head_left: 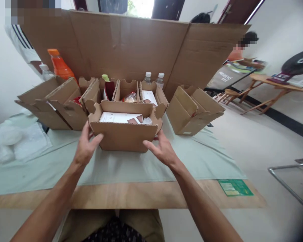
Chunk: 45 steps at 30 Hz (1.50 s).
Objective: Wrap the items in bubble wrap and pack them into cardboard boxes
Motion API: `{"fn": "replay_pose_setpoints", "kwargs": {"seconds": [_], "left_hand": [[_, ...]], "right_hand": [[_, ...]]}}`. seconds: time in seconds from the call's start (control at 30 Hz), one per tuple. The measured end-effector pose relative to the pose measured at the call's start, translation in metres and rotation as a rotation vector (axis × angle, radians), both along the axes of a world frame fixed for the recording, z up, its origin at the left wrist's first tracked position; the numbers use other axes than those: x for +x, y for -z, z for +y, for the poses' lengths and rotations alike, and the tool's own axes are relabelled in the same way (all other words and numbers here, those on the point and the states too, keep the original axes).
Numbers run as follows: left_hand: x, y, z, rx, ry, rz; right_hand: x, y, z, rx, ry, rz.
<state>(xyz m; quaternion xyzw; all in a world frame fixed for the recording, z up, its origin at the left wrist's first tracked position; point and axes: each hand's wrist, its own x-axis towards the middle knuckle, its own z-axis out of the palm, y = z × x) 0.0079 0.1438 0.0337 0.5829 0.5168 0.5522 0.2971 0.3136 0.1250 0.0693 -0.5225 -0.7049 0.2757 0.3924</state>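
Observation:
A small open cardboard box stands on the pale green cloth in front of me. Inside it lie a white card, brown pieces and some clear plastic. My left hand rests at the box's left front corner, fingers apart, thumb against the front wall. On the other side, my right hand touches the right front corner with its fingers spread. Neither hand wraps the box. Behind it stands a row of similar open boxes holding a red packet, a wrapped item and white cards.
A large cardboard sheet stands upright behind the boxes. An orange bottle and two clear water bottles sit at the back. Open boxes lie at left and right. White plastic bags are far left. A person sits at back right.

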Motion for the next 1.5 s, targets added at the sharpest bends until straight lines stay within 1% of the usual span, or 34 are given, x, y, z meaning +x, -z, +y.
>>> {"fn": "replay_pose_setpoints", "kwargs": {"seconds": [0.03,0.07,0.1,0.13,0.17,0.2,0.23,0.27,0.3,0.33,0.37,0.4,0.43,0.47,0.53,0.57,0.6,0.67,0.73,0.77,0.83,0.9,0.93,1.0,1.03,1.1,1.2,1.23,1.3,1.33,1.4,1.5], "left_hand": [[0.009,0.002,0.002,-0.034,0.036,-0.056],[0.016,0.002,-0.002,-0.062,0.071,-0.083],[0.02,0.002,-0.011,-0.085,0.082,-0.099],[0.02,0.002,-0.026,-0.1,0.076,-0.095],[0.016,0.004,-0.046,-0.11,0.063,-0.081],[0.007,0.008,-0.069,-0.117,0.055,-0.058],[-0.005,0.014,-0.091,-0.123,0.002,-0.024],[-0.019,0.019,-0.111,-0.16,-0.048,0.023],[-0.034,0.022,-0.126,-0.214,-0.08,0.066],[-0.047,0.023,-0.135,-0.211,-0.147,0.054],[-0.057,0.02,-0.137,-0.185,-0.201,0.02],[-0.061,0.015,-0.133,-0.153,-0.228,-0.021],[-0.06,0.008,-0.125,-0.114,-0.236,-0.067],[-0.054,0.001,-0.114,-0.078,-0.216,-0.102],[-0.03,-0.012,-0.097,-0.056,-0.12,-0.119],[-0.016,-0.016,-0.094,-0.043,-0.062,-0.101],[-0.004,-0.018,-0.096,-0.024,-0.022,-0.063],[0.011,-0.017,-0.113,-0.022,0.019,0.025],[0.009,-0.013,-0.135,-0.066,-0.046,0.059],[0.002,-0.012,-0.143,-0.092,-0.1,0.064],[-0.012,-0.014,-0.146,-0.13,-0.166,0.066],[-0.016,-0.017,-0.136,-0.132,-0.156,0.065],[-0.012,-0.018,-0.129,-0.121,-0.136,0.06],[0.008,-0.015,-0.12,-0.102,-0.078,0.052],[0.022,-0.012,-0.119,-0.102,-0.037,0.049],[0.052,-0.004,-0.125,-0.117,0.053,0.051],[0.085,0.006,-0.139,-0.112,0.149,0.06],[0.092,0.007,-0.141,-0.101,0.165,0.062],[0.1,0.006,-0.136,-0.079,0.188,0.058],[0.103,0.003,-0.128,-0.076,0.204,0.053],[0.11,-0.006,-0.105,-0.095,0.272,0.042],[0.125,-0.019,-0.059,-0.133,0.448,0.066]], "right_hand": [[-0.007,0.002,0.0,0.014,0.01,0.016],[-0.012,0.005,-0.005,0.034,0.021,0.026],[-0.015,0.008,-0.014,0.063,0.035,0.031],[-0.017,0.013,-0.027,0.097,0.051,0.033],[-0.02,0.019,-0.042,0.13,0.064,0.034],[-0.023,0.024,-0.058,0.163,0.078,0.04],[-0.03,0.03,-0.073,0.176,0.072,0.041],[-0.038,0.033,-0.085,0.177,0.053,0.04],[-0.049,0.034,-0.091,0.174,0.022,0.037],[-0.06,0.031,-0.093,0.163,-0.016,0.039],[-0.07,0.026,-0.089,0.153,-0.05,0.05],[-0.078,0.018,-0.082,0.146,-0.074,0.067],[-0.082,0.01,-0.074,0.144,-0.079,0.088],[-0.082,0.001,-0.068,0.145,-0.059,0.108],[-0.069,-0.01,-0.065,0.158,0.037,0.11],[-0.059,-0.013,-0.071,0.171,0.103,0.101],[-0.048,-0.014,-0.081,0.178,0.166,0.085],[-0.033,-0.011,-0.104,0.198,0.251,0.073],[-0.032,-0.006,-0.12,0.185,0.229,0.047],[-0.036,-0.004,-0.121,0.164,0.195,0.037],[-0.05,-0.004,-0.109,0.122,0.135,0.054],[-0.058,-0.005,-0.089,0.098,0.116,0.12],[-0.056,-0.006,-0.079,0.101,0.121,0.162],[-0.039,-0.003,-0.067,0.111,0.144,0.23],[-0.025,-0.001,-0.064,0.108,0.163,0.247],[0.008,0.006,-0.067,0.092,0.216,0.249],[0.051,0.019,-0.084,0.059,0.29,0.247],[0.058,0.024,-0.092,0.053,0.32,0.253],[0.061,0.035,-0.113,0.071,0.412,0.261],[0.056,0.041,-0.125,0.099,0.479,0.26],[0.042,0.056,-0.152,0.179,0.614,0.257],[0.029,0.079,-0.187,0.333,0.712,0.245]]}}
